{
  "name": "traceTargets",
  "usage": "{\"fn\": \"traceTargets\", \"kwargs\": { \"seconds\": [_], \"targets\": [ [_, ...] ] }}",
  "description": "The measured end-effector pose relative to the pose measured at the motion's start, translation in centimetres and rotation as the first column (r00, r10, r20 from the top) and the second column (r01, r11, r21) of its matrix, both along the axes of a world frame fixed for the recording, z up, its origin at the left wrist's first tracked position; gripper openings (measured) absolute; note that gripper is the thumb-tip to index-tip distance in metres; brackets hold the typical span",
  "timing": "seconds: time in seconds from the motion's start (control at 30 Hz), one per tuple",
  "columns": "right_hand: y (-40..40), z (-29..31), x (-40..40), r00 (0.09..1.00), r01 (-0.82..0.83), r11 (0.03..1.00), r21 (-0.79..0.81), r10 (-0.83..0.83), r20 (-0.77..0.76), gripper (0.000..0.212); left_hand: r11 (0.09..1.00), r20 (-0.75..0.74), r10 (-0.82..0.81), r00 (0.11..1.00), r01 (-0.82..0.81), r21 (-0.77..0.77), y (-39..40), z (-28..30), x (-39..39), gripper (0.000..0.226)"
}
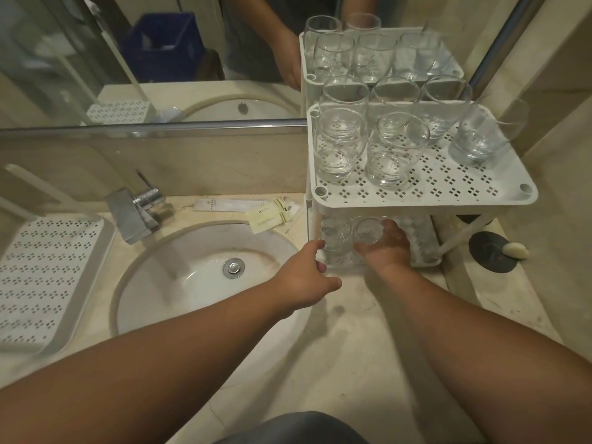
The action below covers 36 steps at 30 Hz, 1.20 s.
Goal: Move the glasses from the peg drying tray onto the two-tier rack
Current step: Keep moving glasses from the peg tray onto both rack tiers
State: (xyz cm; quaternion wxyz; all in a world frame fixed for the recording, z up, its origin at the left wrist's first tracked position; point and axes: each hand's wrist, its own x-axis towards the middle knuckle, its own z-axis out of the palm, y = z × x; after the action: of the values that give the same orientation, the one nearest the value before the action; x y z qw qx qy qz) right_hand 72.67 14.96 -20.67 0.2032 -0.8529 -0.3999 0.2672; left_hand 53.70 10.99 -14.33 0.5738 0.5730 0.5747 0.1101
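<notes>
The white two-tier rack (448,193) stands on the counter to the right of the sink. Several clear glasses (389,149) stand upright on its top tier. My right hand (389,248) reaches into the lower tier and grips a clear glass (368,232) there. Another glass (334,235) stands on the lower tier just left of it. My left hand (304,277) rests against the rack's front left corner, fingers loosely curled, holding nothing. The white perforated drying tray (48,277) lies left of the sink with no glass on it.
A round white sink (198,277) with a chrome tap (137,213) sits between tray and rack. Paper sachets (272,213) lie behind the sink. A dark round soap dish (491,256) with soap sits right of the rack. A mirror backs the counter.
</notes>
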Motion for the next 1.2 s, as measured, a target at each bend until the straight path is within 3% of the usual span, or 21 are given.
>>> {"fn": "traceTargets", "kwargs": {
  "seconds": [0.4,0.67,1.03,1.2],
  "targets": [
    [0.3,0.0,-0.4,0.999,0.044,0.998,0.037,-0.043,-0.02,0.082,1.0,-0.012,0.009,1.0,-0.009,-0.001,0.0,-0.3,-0.6,0.08],
    [0.5,-0.1,-0.4,0.999,-0.01,1.0,0.015,0.009,0.048,0.08,1.0,-0.011,0.017,1.0,-0.017,-0.002,0.2,-0.6,-0.7,0.079],
    [0.4,-0.2,-0.1,0.998,-0.061,0.998,0.001,0.061,0.024,0.086,1.0,-0.016,0.011,1.0,-0.011,-0.003,0.3,-0.7,-0.5,0.079],
    [-1.9,1.3,0.0,1.0,0.001,0.985,0.173,0.004,-0.029,0.08,1.0,0.007,-0.011,1.0,0.011,0.02,0.5,-0.1,0.9,0.078]
  ]
}}
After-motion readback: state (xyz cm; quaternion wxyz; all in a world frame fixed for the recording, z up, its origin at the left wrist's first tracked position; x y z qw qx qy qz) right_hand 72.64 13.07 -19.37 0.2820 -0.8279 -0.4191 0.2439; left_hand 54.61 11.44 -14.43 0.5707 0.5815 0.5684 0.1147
